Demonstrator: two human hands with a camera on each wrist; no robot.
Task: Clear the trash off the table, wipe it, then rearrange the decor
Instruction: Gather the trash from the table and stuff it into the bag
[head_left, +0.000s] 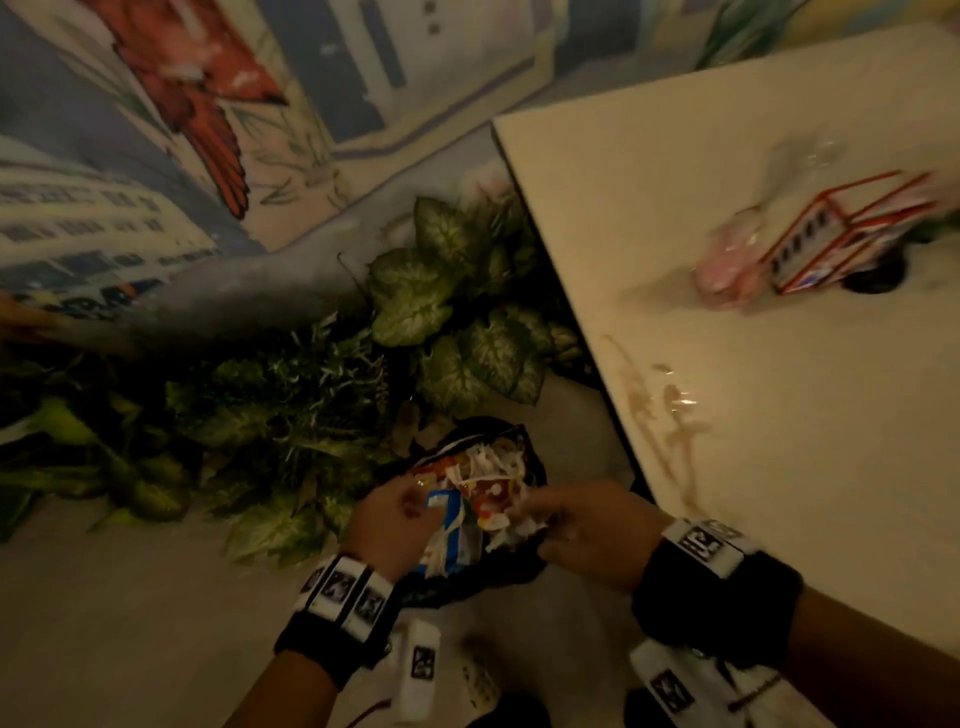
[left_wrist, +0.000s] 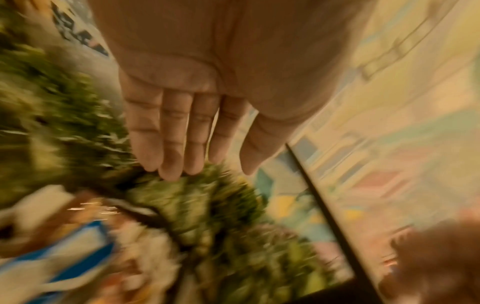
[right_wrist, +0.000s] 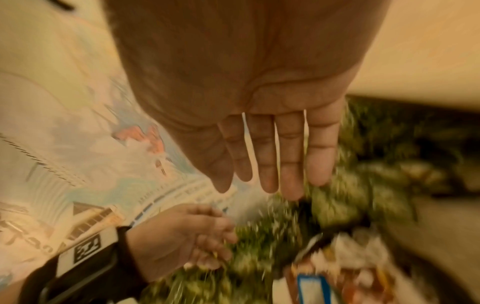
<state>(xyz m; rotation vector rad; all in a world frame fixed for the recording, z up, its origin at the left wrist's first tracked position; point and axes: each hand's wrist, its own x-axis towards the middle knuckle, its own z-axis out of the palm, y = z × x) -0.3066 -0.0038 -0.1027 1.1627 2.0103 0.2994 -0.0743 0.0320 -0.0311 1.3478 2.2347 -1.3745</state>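
Black plastic trash bag (head_left: 470, 582) of light, crumpled wrappers sits on the floor beside the cream surface (head_left: 779, 415), both flat, released hands (head_left: 395, 525) (head_left: 587, 530) above; soft—probably best gathered at its rim.

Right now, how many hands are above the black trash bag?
2. The left hand is over the left side of the full black plastic trash bag, the right hand over its right side; both open, empty.

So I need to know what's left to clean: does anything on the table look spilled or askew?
Yes. A brown smear streaks the table near its edge, and the red-framed box lies tipped over.
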